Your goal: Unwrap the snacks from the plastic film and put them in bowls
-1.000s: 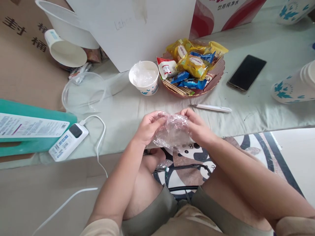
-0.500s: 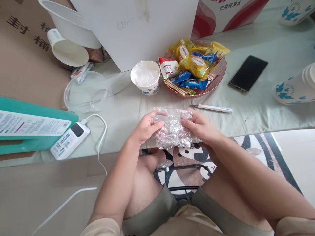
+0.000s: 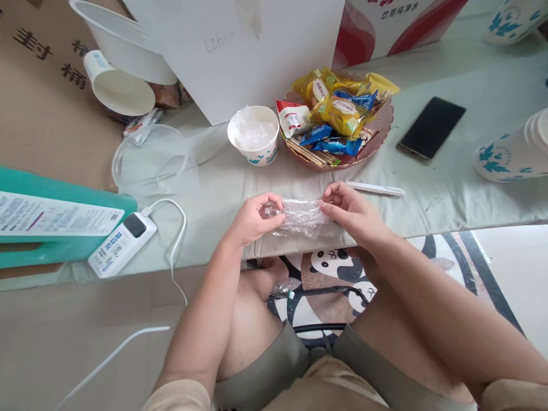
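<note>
The bowl (image 3: 381, 131) sits between the cup (image 3: 262, 157), left, and the phone (image 3: 431, 128), right.

The person wears a beige shirt (image 3: 327, 391), and its sleeves (image 3: 177, 397) are short, of the same plain beige colour. The shorts (image 3: 263, 371) are grey-green, with straight hems at the legs. The left hand (image 3: 258, 220) and the right hand (image 3: 353, 212) are bare.
</note>
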`<act>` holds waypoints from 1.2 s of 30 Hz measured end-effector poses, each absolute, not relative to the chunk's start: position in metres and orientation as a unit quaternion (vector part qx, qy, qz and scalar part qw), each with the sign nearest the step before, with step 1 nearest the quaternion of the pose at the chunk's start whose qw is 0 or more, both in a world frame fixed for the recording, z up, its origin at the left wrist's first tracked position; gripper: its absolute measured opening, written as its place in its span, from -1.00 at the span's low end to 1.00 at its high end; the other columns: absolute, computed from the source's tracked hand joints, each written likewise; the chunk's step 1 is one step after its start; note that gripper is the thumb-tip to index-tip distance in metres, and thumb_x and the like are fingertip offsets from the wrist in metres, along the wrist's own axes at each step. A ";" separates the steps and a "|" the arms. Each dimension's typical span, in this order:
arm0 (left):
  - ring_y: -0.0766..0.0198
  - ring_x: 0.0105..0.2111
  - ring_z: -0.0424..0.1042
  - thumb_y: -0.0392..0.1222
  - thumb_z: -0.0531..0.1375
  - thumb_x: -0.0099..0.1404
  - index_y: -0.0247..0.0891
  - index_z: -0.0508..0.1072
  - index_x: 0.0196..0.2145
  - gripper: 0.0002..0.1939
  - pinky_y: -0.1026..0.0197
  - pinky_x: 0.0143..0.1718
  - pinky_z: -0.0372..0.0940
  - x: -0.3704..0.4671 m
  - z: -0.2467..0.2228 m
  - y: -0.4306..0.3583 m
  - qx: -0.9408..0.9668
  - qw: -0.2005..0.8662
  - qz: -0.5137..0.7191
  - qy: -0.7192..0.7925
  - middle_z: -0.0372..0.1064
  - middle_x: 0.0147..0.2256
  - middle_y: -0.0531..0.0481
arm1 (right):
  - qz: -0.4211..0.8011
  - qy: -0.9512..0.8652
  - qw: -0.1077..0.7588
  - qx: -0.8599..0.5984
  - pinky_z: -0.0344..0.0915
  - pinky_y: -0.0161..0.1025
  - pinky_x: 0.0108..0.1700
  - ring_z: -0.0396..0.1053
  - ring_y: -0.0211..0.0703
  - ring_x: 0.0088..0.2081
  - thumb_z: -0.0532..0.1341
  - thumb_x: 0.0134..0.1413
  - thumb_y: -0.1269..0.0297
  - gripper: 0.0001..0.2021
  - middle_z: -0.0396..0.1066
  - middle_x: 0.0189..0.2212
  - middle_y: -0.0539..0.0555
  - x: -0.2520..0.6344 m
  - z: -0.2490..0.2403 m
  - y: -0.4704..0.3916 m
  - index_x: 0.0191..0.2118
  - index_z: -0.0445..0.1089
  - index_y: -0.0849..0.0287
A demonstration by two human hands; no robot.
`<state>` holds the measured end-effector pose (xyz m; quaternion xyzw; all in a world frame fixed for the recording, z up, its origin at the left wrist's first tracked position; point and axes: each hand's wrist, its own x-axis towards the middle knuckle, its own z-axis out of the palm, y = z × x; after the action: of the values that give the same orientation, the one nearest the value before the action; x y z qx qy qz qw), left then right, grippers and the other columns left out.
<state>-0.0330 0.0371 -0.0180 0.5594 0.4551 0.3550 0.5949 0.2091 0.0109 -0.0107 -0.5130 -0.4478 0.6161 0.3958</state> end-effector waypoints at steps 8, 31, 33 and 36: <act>0.35 -0.37 0.47 -0.39 0.42 -0.04 -0.13 0.35 -0.03 -0.38 0.34 -0.36 0.36 -0.027 -0.011 0.032 0.533 0.625 0.383 0.422 0.49 -0.20 0.03 | 0.674 -0.525 0.253 -0.455 0.30 -0.22 -0.29 0.41 -0.14 -0.31 0.35 0.06 -0.07 -0.61 0.51 -0.32 0.07 0.214 0.000 0.014 -0.18 0.53 0.17; 0.40 -0.67 0.28 -0.12 0.37 0.09 -0.15 0.36 -0.26 -0.69 0.36 -0.62 0.18 -0.015 -0.012 0.034 0.380 0.764 0.341 0.395 0.30 -0.59 0.20 | 0.673 -0.507 0.379 -0.383 0.36 -0.18 -0.28 0.36 -0.18 -0.37 0.17 0.21 0.05 -0.72 0.41 -0.40 0.06 0.197 -0.015 0.003 -0.36 0.45 0.14; 0.37 -0.60 0.40 -0.13 0.32 0.07 -0.14 0.34 -0.20 -0.66 0.33 -0.55 0.29 -0.019 -0.011 0.037 0.352 0.765 0.364 0.398 0.40 -0.50 0.17 | 0.631 -0.528 0.385 -0.418 0.31 -0.21 -0.35 0.30 -0.21 -0.42 0.24 0.16 0.00 -0.72 0.37 -0.42 0.03 0.195 -0.012 0.003 -0.34 0.41 0.12; 0.32 -0.50 0.53 -0.09 0.29 0.05 -0.16 0.32 -0.18 -0.63 0.31 -0.45 0.36 -0.025 -0.010 0.042 0.334 0.735 0.414 0.421 0.49 -0.39 0.11 | 0.544 -0.528 0.416 -0.502 0.16 -0.28 -0.51 0.20 -0.28 -0.52 0.44 -0.05 0.14 -0.56 0.32 -0.37 -0.06 0.187 0.000 0.001 -0.08 0.28 0.02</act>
<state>-0.0249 0.0422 -0.0102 0.3337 0.4208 0.4140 0.7350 0.1868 0.0012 0.0002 -0.5021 -0.5275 0.5443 0.4165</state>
